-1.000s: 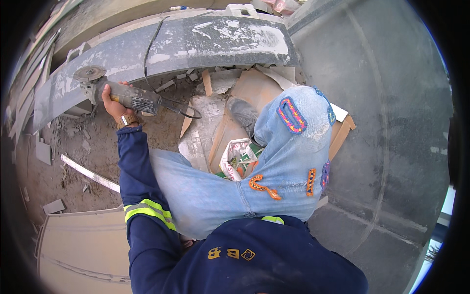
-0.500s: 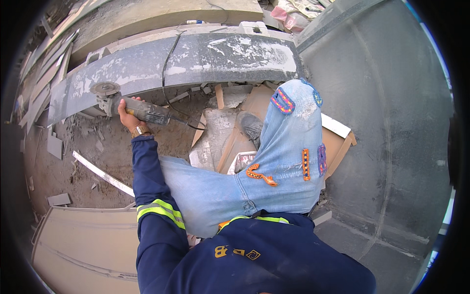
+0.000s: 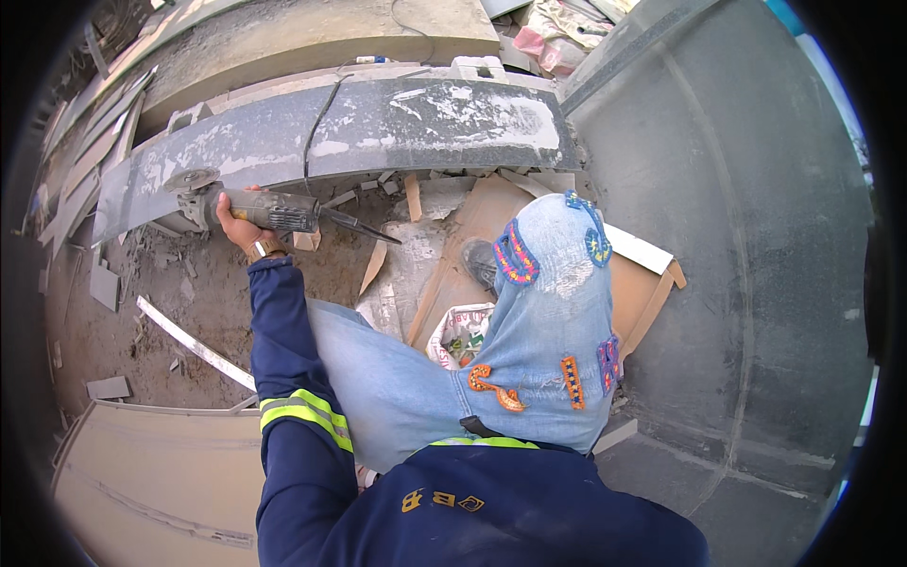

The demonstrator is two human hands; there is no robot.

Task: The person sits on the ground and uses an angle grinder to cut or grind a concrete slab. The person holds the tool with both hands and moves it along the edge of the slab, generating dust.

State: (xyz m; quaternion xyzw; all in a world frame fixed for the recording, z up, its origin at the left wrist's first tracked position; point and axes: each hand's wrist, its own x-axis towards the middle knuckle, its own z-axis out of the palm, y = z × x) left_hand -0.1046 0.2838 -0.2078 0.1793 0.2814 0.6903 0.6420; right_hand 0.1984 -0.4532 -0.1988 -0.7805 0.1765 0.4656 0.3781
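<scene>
My left hand (image 3: 238, 227) is wrapped round the body of a grey, dusty angle grinder (image 3: 288, 212). Its round disc (image 3: 194, 178) points up and lies close to the left part of a long grey slab (image 3: 368, 123) that has white patches on it. From the grinder's rear end comes a dark cord (image 3: 364, 227); a dark cable (image 3: 318, 123) also runs across the slab. A metal-banded watch (image 3: 266, 249) sits on my left wrist. My right hand is out of sight. My jeans-clad leg (image 3: 548, 321), with coloured patches, is bent in front of me.
Flattened cardboard (image 3: 482, 213) and a printed white bag (image 3: 460, 333) lie by my shoe (image 3: 479, 263). A large dark panel (image 3: 699, 236) fills the right side. A pale strip (image 3: 194, 342) and broken tile pieces (image 3: 104, 285) lie on the dirt; a beige panel (image 3: 161, 482) is at lower left.
The grinder in my left hand has moved slightly left and turned a little. My knee has shifted lower in the view, uncovering more of the white bag.
</scene>
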